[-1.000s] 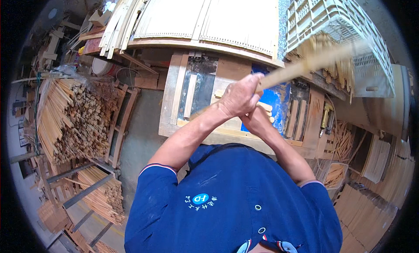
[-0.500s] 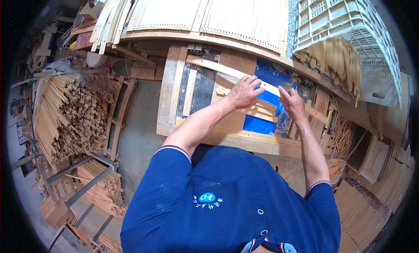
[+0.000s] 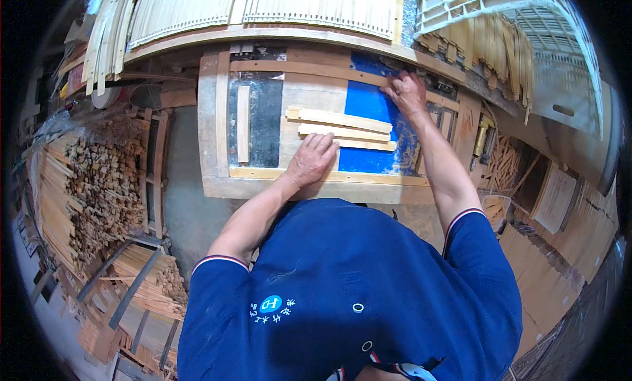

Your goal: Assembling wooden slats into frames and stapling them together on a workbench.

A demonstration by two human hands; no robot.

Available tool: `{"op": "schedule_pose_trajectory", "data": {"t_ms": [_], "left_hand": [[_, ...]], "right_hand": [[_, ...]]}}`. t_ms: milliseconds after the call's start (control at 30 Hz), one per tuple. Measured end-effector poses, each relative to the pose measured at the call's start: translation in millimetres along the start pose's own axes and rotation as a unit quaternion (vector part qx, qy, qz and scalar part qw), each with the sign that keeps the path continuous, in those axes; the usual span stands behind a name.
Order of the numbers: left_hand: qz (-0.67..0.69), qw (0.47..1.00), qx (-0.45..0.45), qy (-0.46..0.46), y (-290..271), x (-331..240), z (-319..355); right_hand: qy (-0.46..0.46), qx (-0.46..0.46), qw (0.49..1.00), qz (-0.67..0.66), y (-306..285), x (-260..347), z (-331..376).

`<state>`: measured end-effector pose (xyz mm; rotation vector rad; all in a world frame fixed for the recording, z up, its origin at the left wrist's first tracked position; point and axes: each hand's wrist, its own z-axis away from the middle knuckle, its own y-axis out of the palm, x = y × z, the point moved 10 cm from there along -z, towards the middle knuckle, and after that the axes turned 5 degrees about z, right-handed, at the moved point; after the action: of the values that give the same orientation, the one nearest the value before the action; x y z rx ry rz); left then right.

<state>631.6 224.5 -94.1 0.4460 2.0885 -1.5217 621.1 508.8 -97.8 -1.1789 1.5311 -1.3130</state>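
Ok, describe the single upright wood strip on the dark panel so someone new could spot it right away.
Start at the wooden work frame on the bench in front of the person. Its left part is a dark panel, and on that panel lies one pale wood strip. It runs front to back, alone, while the other pale strips lie crosswise by the left hand.

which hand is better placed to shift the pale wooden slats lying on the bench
Left. The left hand already rests flat beside the pale wooden slats, fingertips touching them. The right hand is farther back at the long wooden strip.
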Motion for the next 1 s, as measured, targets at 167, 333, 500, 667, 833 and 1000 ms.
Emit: {"op": "schedule_pose_trajectory", "data": {"t_ms": [167,333,500,667,833,1000], "left_hand": [[-0.053,0.998,-0.023,-0.029,-4,-4,-7],[-0.101,0.995,0.004,-0.015,3,-14,-5],[-0.085,0.987,-0.008,-0.134,8,10,-21],[-0.082,0.984,0.048,-0.148,10,24,-37],[-0.052,0.989,0.084,-0.111,7,14,-40],[0.029,0.987,0.068,-0.146,-29,0,-3]], "right_hand": [[0.097,0.000,0.991,-0.089,-2,-6,-7],[-0.126,0.123,0.963,-0.202,-8,109,30],[-0.117,0.100,0.976,-0.152,-7,102,48],[0.213,0.006,0.956,-0.199,-78,-11,129],[0.332,-0.028,0.941,-0.059,-58,-98,243],[0.340,-0.014,0.938,-0.064,-33,-95,244]]}}
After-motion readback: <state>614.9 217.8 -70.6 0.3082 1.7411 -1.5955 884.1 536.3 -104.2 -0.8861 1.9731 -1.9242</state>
